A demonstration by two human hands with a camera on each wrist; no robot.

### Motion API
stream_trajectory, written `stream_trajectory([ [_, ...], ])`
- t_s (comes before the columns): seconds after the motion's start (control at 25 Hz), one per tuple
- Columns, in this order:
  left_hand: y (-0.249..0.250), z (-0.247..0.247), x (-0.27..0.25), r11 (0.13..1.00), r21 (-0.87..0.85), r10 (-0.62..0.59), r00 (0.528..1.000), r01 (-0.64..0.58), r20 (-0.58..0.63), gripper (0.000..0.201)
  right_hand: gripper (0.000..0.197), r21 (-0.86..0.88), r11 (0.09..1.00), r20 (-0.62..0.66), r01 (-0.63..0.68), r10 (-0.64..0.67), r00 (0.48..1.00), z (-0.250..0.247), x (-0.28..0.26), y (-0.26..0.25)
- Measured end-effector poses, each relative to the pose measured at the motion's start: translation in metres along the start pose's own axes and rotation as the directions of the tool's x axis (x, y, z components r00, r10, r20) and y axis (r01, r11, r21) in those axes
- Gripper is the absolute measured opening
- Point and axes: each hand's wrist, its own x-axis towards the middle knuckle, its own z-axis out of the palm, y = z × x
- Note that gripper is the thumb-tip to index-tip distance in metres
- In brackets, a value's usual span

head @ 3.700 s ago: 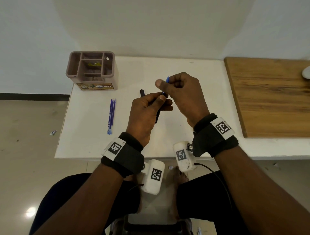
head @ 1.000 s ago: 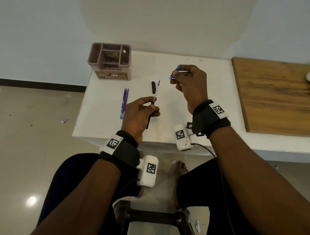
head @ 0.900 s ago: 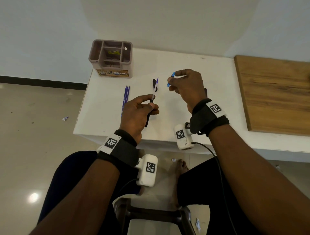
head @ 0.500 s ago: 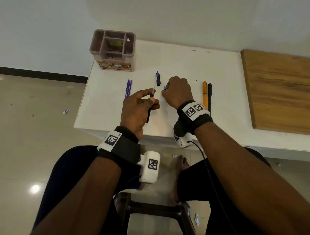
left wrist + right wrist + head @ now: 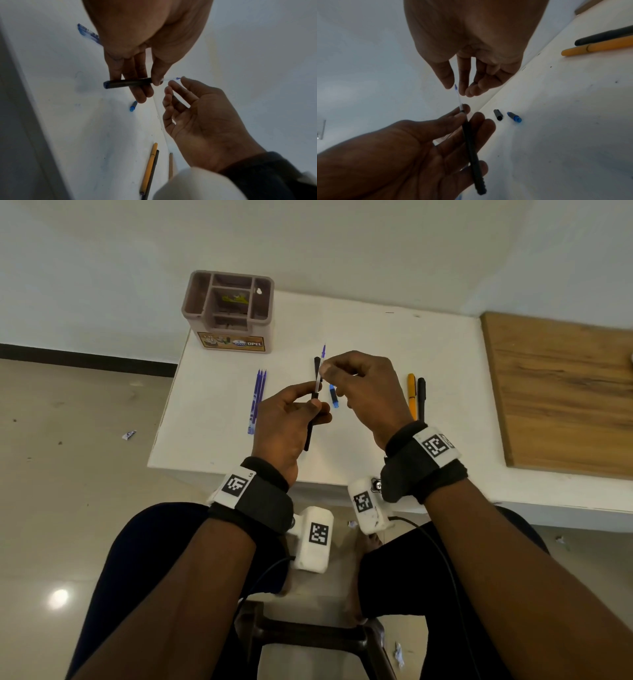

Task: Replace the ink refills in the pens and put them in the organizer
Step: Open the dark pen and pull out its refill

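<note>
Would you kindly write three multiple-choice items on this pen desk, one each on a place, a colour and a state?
1. Where does the organizer stand?
A. far left corner of the white table
B. on the wooden board
C. on the floor

2. What colour is the small loose pen tip lying on the table?
A. red
B. blue
C. green

3. What is the left hand doing?
A. resting flat
B. gripping the black pen barrel
C. holding the organizer

Answers: 1 A, it sits by the table's far left edge. 2 B, it shows bright blue beside the black cap. 3 B, its fingers curl round the barrel, with the refill sticking out.
</note>
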Motion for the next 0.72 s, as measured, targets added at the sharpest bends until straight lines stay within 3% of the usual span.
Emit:
stream_trajectory([
  [0.24,0.003,0.003,0.002,1.000,0.017,0.019,1.000,-0.019,-0.002,0.033,0.008,0.036,0.999,0.002,0.010,-0.010,1.000,0.004,0.004,0.005],
  [0.32,0.003,0.001,0.004,1.000,0.013,0.014,1.000,-0.013,-0.015,0.036,0.008,0.120,0.993,-0.016,-0.022,0.025,1.000,0.007,0.009,-0.002],
  [0.48,0.000,-0.006,0.013,1.000,0.009,-0.015,0.991,0.016,-0.135,0.036,0.016,0.277,0.958,-0.121,-0.078,0.116,0.986,0.012,0.048,-0.011],
  [0.6,-0.001,-0.014,0.019,0.999,-0.007,-0.035,0.979,0.034,-0.199,0.029,0.012,0.139,0.988,-0.195,-0.072,0.099,0.976,0.024,0.079,-0.007],
  [0.72,-0.002,-0.020,0.020,0.998,-0.006,-0.059,0.981,0.059,-0.183,0.030,0.014,-0.069,0.993,-0.141,-0.091,0.080,0.987,0.047,0.100,-0.002],
])
